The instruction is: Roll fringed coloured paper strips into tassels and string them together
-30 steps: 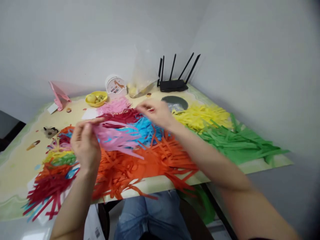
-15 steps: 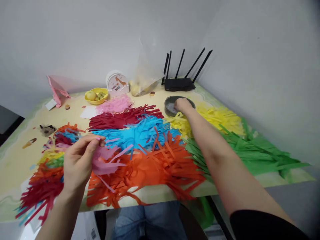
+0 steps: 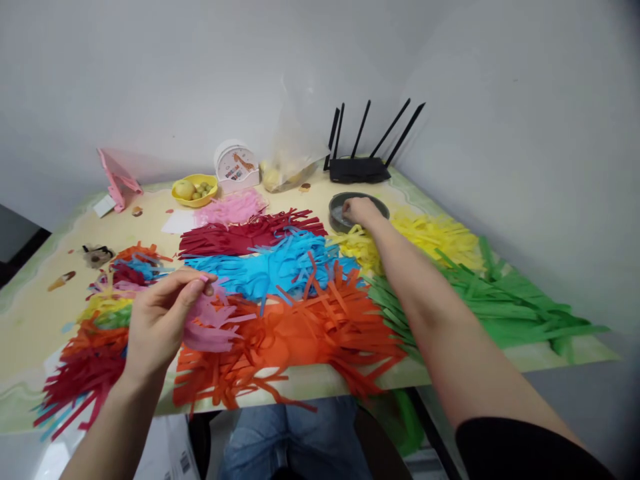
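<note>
Reader: Left hand [image 3: 159, 321], lower left of frame: what state?
Legend: Thumb and forefinger pinched on a bunch of pink fringed paper strips [image 3: 216, 328], held over the orange paper strips [image 3: 310, 333] at lower centre.
Reader: Right hand [image 3: 361, 211]?
Legend: Upper centre, fingers curled into the round dark grey dish [image 3: 381, 205], beside yellow paper strips [image 3: 435, 233]; whether they grasp anything cannot be told.
</note>
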A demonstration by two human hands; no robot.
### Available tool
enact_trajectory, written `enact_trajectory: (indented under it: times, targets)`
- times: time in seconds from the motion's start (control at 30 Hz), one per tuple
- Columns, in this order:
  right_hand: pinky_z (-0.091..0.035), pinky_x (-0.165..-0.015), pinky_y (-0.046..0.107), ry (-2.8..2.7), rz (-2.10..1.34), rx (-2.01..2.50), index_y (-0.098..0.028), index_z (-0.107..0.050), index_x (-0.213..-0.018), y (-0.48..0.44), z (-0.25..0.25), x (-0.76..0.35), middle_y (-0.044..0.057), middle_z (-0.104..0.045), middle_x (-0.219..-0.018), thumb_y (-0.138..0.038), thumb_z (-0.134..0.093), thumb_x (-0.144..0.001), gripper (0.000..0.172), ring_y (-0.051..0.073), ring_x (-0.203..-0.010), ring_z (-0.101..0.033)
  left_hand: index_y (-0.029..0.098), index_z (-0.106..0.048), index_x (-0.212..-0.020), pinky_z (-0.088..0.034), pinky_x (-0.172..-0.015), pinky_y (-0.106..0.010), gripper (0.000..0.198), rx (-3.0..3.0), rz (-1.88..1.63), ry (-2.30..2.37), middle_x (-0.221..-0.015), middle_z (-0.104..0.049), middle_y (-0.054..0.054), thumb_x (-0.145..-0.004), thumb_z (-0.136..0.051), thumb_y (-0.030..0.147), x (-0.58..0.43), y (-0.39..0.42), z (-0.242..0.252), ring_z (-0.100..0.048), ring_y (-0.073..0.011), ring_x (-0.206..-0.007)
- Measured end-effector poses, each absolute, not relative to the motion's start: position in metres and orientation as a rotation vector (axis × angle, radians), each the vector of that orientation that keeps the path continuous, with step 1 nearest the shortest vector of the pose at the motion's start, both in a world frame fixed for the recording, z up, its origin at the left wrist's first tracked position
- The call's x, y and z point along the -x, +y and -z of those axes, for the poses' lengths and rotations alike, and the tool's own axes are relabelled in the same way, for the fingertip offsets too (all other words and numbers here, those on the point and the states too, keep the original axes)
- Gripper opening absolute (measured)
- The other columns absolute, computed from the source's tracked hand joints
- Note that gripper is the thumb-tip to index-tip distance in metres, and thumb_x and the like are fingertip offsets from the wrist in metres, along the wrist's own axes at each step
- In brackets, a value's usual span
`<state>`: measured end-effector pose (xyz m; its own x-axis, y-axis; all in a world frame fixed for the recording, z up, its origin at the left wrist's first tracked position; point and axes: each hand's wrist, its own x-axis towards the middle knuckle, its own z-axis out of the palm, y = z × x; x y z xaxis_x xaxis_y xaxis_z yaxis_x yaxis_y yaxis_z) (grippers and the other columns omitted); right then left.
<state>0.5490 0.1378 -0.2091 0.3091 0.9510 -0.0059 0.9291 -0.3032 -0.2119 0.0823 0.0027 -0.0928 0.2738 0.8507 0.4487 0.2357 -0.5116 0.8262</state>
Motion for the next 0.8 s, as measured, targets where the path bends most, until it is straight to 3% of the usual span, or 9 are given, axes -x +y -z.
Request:
enact_trajectory:
  times: [0.07,0.17,0.33,0.47,0.63,0.8]
  targets:
    - [-0.051,-0.094,0.037,-1.680,-0.171,2.367,-0.010,-0.071,-0.105,0.132,0.199,-0.549,0.015,-0.073,-0.110,-0.020,-0.062,-0.094,0.017,0.023,-0.104,-0.067,0.022,-0.077,-0.085,-0.057,-0.074,-0.027,0.016,-1.908,-1.253,1.001,-0.078,-0.073,-0.002,-0.092,-0.069,0.034,-0.080,0.002,0.092,-0.070,-0.0165,-0.077]
    - [-0.048,-0.088,0.031,-1.628,-0.126,2.229,-0.008,-0.071,-0.102,0.119,0.177,-0.544,0.019,-0.075,-0.106,-0.012,-0.054,-0.089,0.021,0.024,-0.099,-0.068,0.021,-0.077,-0.084,-0.057,-0.072,-0.026,0.017,-1.919,-1.260,1.028,-0.078,-0.074,-0.002,-0.091,-0.070,0.034,-0.079,0.001,0.091,-0.070,-0.0163,-0.075]
    - [-0.051,-0.076,0.026,-1.674,-0.170,1.888,-0.015,-0.066,-0.103,0.082,0.143,-0.487,0.010,-0.077,-0.097,-0.024,-0.054,-0.090,0.020,0.018,-0.085,-0.070,0.020,-0.079,-0.086,-0.057,-0.072,-0.026,0.019,-1.922,-1.234,1.022,-0.077,-0.076,-0.002,-0.091,-0.070,0.036,-0.092,0.001,0.088,-0.070,-0.0164,-0.074]
    - [-0.050,-0.063,0.025,-1.762,-0.430,1.287,-0.021,-0.061,-0.090,0.031,0.127,-0.402,0.002,-0.071,-0.076,-0.037,-0.059,-0.089,0.017,0.015,-0.067,-0.065,0.019,-0.081,-0.087,-0.058,-0.083,-0.030,0.019,-1.908,-1.209,0.856,-0.095,-0.080,-0.007,-0.089,-0.072,0.035,-0.122,0.002,0.085,-0.074,-0.0204,-0.089]
    - [-0.052,-0.069,0.026,-1.931,-0.224,1.084,-0.022,-0.065,-0.092,-0.016,0.112,-0.336,0.003,-0.072,-0.080,-0.029,-0.058,-0.091,0.010,0.015,-0.069,-0.065,0.018,-0.083,-0.091,-0.059,-0.085,-0.033,0.025,-1.693,-1.079,0.830,-0.092,-0.081,-0.008,-0.083,-0.077,0.041,-0.139,0.002,0.092,-0.076,-0.0230,-0.088]
    - [-0.056,-0.084,0.032,-2.007,-0.166,1.005,-0.023,-0.071,-0.101,-0.023,0.105,-0.325,0.007,-0.078,-0.099,-0.027,-0.056,-0.095,0.017,0.020,-0.089,-0.072,0.017,-0.083,-0.087,-0.060,-0.087,-0.034,0.033,-1.495,-1.062,0.796,-0.088,-0.081,-0.009,-0.075,-0.083,0.048,-0.129,-0.002,0.098,-0.076,-0.0242,-0.087]
